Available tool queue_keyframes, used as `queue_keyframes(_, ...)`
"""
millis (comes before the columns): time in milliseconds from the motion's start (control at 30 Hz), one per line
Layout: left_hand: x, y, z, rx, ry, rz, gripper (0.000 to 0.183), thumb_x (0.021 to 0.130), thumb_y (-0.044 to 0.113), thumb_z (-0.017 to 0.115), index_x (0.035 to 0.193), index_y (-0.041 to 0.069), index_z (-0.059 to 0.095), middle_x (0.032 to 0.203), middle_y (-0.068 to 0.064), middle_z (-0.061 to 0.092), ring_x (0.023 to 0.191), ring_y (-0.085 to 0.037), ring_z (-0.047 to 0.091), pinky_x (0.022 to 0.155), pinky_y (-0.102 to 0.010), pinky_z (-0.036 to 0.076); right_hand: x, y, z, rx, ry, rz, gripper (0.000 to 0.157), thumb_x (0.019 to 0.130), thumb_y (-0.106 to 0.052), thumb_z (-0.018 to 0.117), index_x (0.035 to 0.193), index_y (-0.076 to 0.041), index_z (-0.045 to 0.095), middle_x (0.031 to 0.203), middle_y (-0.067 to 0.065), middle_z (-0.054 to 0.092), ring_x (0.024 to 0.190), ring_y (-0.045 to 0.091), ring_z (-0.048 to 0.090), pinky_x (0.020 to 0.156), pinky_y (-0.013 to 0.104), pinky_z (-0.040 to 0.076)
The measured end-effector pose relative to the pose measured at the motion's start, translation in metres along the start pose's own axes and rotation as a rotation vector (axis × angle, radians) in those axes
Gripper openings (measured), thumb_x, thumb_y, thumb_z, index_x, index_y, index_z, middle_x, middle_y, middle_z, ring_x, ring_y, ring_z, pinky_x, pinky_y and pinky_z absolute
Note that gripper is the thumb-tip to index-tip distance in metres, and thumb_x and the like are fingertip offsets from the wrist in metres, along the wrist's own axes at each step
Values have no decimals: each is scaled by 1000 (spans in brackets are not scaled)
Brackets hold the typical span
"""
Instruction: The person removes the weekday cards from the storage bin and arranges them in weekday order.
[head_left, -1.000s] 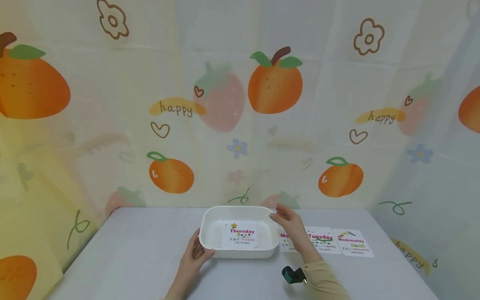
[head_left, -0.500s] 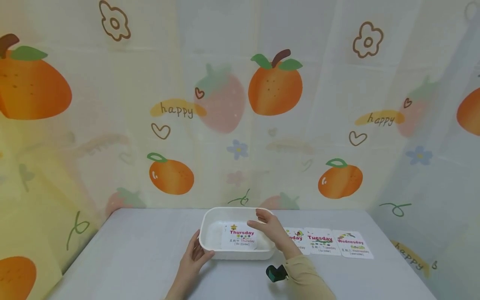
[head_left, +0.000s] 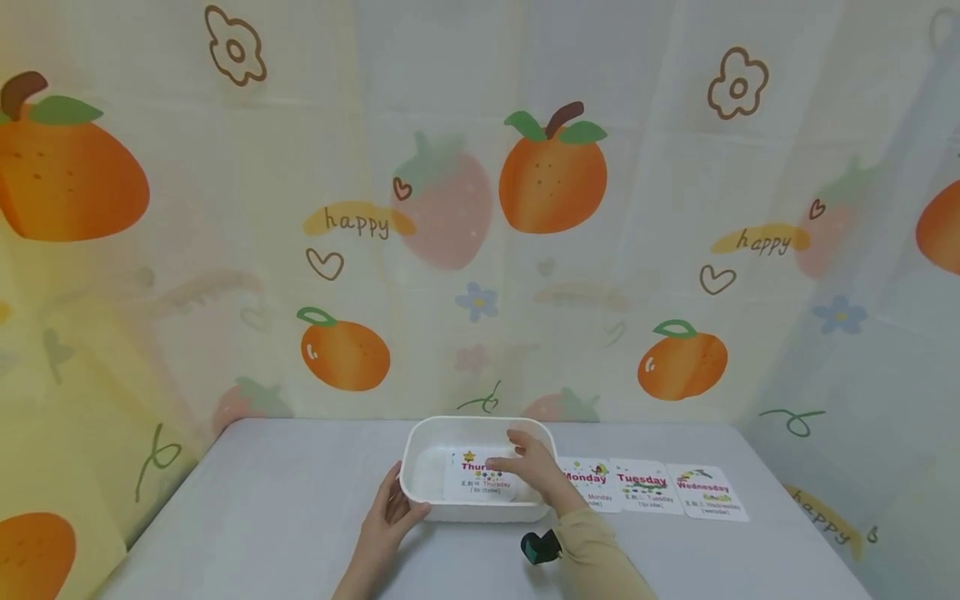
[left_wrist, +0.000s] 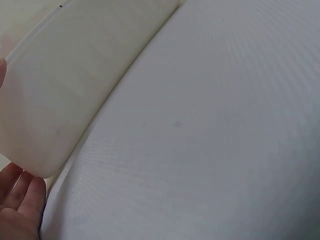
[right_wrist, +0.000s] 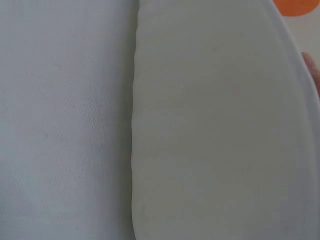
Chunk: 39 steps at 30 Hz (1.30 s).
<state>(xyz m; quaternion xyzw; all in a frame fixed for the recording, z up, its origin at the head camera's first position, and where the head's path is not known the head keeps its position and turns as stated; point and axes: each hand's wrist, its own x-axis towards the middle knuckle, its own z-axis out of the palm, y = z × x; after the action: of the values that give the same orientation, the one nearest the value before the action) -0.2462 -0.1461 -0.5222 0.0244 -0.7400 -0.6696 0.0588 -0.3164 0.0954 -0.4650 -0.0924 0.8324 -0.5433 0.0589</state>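
A white plastic tray (head_left: 480,511) stands on the table. In the head view, my left hand (head_left: 384,517) holds its near left corner, thumb at the front rim and fingers along the left side. Fingertips (left_wrist: 36,187) touch the tray's corner in the left wrist view. My right hand (head_left: 538,471) reaches over the right side, fingers spread and relaxed over the inside. Inside lies a card printed "Thursday" (head_left: 476,489), partly covered by the fingers. The tray's wall (right_wrist: 215,125) fills much of the right wrist view, with only a bit of finger beyond the rim.
Right of the tray, cards reading "Monday" (head_left: 588,477), "Tuesday" (head_left: 642,481) and "Wednesday" (head_left: 705,486) lie in a row. A dark wrist camera (head_left: 540,547) hangs by the right sleeve (head_left: 596,550). Behind the white table (head_left: 262,500) hangs a fruit-print curtain (head_left: 450,333).
My right hand has moved left from the tray's right rim and lowered inside, over the Thursday card. The Monday card shows more fully. My left hand and the tray stay in place.
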Motion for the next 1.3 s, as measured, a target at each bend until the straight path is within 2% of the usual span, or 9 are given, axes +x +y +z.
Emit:
queue_keyframes(267,2,-5,-1,2,2,16,87,78,27,75,147,15,24,143,-21,33,128,-34,36,100,-31,40,4,0,6,-76,16,36,83,72,-22,80,136,8,36,137,27,38,124,45,34,104,56,31)
queue_keyframes(567,2,-3,0,-3,10,22,85,78,24,75,146,15,25,142,-21,34,127,-34,37,99,-32,41,11,4,11,-124,28,126,88,68,-21,83,135,10,35,135,29,39,124,45,33,106,56,27)
queue_keyframes(767,2,-3,0,-10,11,-4,86,78,25,76,147,16,24,143,-21,34,128,-34,37,99,-32,41,14,5,11,-206,31,140,91,63,-21,86,133,10,38,134,27,41,124,44,34,107,55,25)
queue_keyframes(967,2,-2,1,-9,12,-3,87,78,26,76,147,17,24,142,-20,34,128,-33,36,100,-32,40,12,4,12,-294,26,130,96,59,-23,87,135,7,37,138,27,36,129,45,25,109,58,17)
queue_keyframes(1067,2,-2,1,1,3,-1,86,79,27,75,147,16,23,143,-20,33,129,-35,35,100,-33,40,11,4,13,-294,30,151,97,60,-24,87,137,5,36,140,26,34,130,45,22,109,58,16)
queue_keyframes(1300,2,-3,1,-1,6,-8,87,78,29,75,147,17,23,143,-19,33,129,-34,34,100,-33,40,12,4,14,-351,44,136,89,62,-23,87,132,6,41,132,25,41,124,42,32,108,56,22)
